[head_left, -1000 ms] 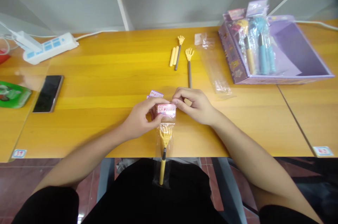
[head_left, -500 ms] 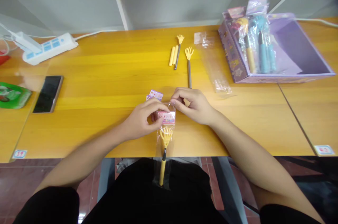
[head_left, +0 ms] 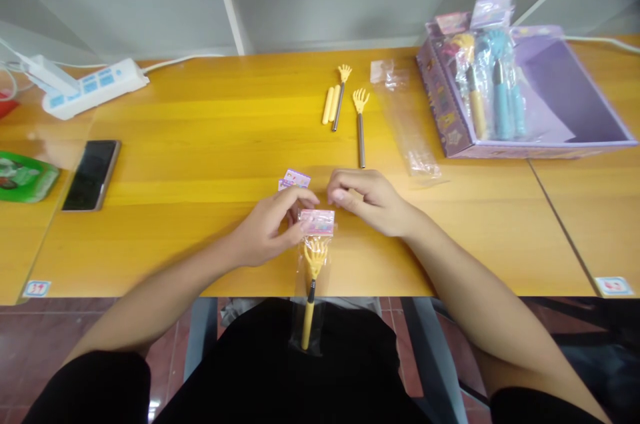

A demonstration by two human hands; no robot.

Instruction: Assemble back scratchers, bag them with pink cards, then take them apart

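A yellow hand-shaped back scratcher (head_left: 313, 277) lies in a clear bag that hangs over the table's near edge. A pink header card (head_left: 317, 222) tops the bag. My left hand (head_left: 273, 227) pinches the card's left end. My right hand (head_left: 370, 201) hovers just right of the card with its fingers curled, and I cannot make out anything in them. More small cards (head_left: 295, 179) lie just beyond my left fingers.
Two loose yellow scratchers (head_left: 359, 124) and a yellow handle lie mid-table beside empty clear bags (head_left: 407, 127). A purple box (head_left: 565, 97) at the back right holds packed scratchers. A phone (head_left: 91, 174), a green item and a white power strip (head_left: 95, 85) are at the left.
The card and bag top have dropped slightly toward me in my left hand. My right hand has come off the card's right end and drawn a little to the right.
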